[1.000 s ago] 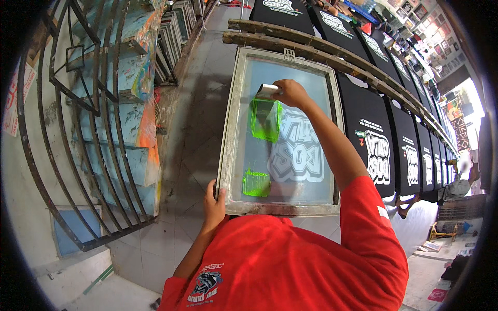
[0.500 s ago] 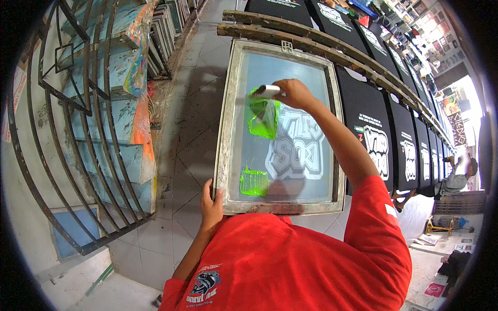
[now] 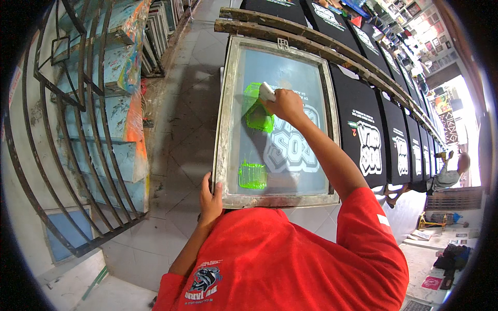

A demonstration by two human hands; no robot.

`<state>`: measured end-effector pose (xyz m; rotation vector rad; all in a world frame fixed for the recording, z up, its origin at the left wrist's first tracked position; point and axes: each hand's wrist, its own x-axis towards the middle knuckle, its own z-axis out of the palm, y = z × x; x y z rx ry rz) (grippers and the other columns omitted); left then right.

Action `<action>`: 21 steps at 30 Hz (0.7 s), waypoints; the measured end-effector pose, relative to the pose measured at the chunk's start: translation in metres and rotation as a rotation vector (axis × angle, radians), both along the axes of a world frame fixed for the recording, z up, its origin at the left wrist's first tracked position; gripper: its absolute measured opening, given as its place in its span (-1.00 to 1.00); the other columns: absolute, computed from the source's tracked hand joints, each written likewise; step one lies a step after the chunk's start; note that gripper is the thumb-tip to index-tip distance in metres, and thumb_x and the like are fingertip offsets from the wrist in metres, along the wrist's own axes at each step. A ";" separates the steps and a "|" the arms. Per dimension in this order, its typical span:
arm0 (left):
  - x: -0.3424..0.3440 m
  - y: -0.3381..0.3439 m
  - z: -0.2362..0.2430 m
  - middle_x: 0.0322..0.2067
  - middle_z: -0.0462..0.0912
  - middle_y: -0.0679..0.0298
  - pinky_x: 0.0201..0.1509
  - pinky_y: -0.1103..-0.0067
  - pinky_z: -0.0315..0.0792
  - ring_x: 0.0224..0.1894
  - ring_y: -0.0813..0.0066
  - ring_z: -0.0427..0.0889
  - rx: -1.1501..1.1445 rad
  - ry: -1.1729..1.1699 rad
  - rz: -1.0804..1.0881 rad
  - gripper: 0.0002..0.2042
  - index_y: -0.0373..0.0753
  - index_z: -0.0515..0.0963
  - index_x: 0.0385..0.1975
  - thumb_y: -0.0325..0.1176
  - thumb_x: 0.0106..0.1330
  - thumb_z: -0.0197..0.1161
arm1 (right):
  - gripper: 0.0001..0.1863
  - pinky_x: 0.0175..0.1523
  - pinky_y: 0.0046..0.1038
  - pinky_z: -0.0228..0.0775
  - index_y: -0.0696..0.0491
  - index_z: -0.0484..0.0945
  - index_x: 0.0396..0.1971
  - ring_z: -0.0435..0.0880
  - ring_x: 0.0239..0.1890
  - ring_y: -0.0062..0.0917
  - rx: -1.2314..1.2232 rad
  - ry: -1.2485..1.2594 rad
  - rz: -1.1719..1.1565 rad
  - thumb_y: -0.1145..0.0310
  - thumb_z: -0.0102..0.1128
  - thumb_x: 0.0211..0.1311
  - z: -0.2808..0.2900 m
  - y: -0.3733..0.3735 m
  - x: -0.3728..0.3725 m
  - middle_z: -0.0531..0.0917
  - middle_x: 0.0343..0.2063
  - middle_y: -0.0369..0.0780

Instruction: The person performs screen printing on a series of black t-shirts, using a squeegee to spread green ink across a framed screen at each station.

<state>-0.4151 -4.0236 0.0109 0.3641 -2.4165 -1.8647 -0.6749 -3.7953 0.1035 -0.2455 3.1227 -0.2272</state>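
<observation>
A printing screen [image 3: 284, 198] with a worn, pale frame lies flat before me, a dark shirt with white lettering showing through its mesh. My right hand [image 3: 286, 104] is closed round a squeegee [image 3: 266, 92] with a white handle, tilted over the mesh. Beneath it a bright green ink patch [image 3: 260, 122] spreads on the left half of the screen. Nearer me lies a second green ink patch [image 3: 253, 175], roughly square. My left hand [image 3: 210, 199] grips the frame's near left corner, thumb on top, the other fingers partly hidden at its side.
Long rails [image 3: 290, 35] run along the screen's far side. Beyond and to the right lie rows of black shirts [image 3: 363, 136] with white prints. A metal grille [image 3: 83, 129] and paint-stained steps [image 3: 116, 109] stand left. Another person [image 3: 447, 179] is at the far right.
My right hand has turned the squeegee from lying nearly level to a steeper slant and shifted it slightly over the green patch. My left hand keeps its hold on the frame.
</observation>
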 end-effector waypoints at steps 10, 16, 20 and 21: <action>-0.001 -0.002 0.002 -0.11 0.51 -0.05 0.00 0.36 0.35 -0.08 0.13 0.51 -0.051 -0.007 -0.018 -0.57 -0.36 0.28 0.11 -0.20 0.36 0.02 | -0.74 -0.20 -0.22 0.40 -0.04 0.64 -0.37 0.64 -0.36 -0.24 0.033 0.128 0.272 0.15 0.29 -0.07 -0.004 0.005 -0.048 0.66 -0.49 -0.15; 0.001 -0.002 -0.003 -0.03 0.47 -0.05 0.07 0.34 0.31 -0.01 0.13 0.48 0.021 -0.083 -0.021 -0.56 -0.33 0.27 0.14 -0.20 0.37 0.00 | -0.85 -0.23 -0.26 0.35 -0.05 0.59 -0.50 0.61 -0.46 -0.30 -0.001 0.246 0.354 0.23 0.26 -0.08 -0.037 0.018 -0.019 0.62 -0.55 -0.22; 0.002 0.000 -0.013 -0.05 0.49 -0.04 0.06 0.35 0.32 -0.02 0.14 0.49 0.035 -0.060 0.008 -0.59 -0.33 0.28 0.13 -0.25 0.37 0.01 | -0.91 -0.28 -0.28 0.31 -0.04 0.51 -0.57 0.60 -0.48 -0.34 0.012 0.219 0.358 0.31 0.20 -0.06 -0.042 0.014 0.044 0.61 -0.57 -0.24; 0.003 0.000 -0.015 -0.05 0.49 -0.04 0.05 0.35 0.32 -0.03 0.14 0.49 0.027 -0.058 0.013 -0.60 -0.33 0.28 0.13 -0.26 0.37 0.01 | -0.89 -0.27 -0.29 0.31 -0.04 0.53 -0.54 0.61 -0.48 -0.34 -0.048 0.307 0.426 0.29 0.22 -0.08 -0.041 0.014 0.056 0.61 -0.57 -0.23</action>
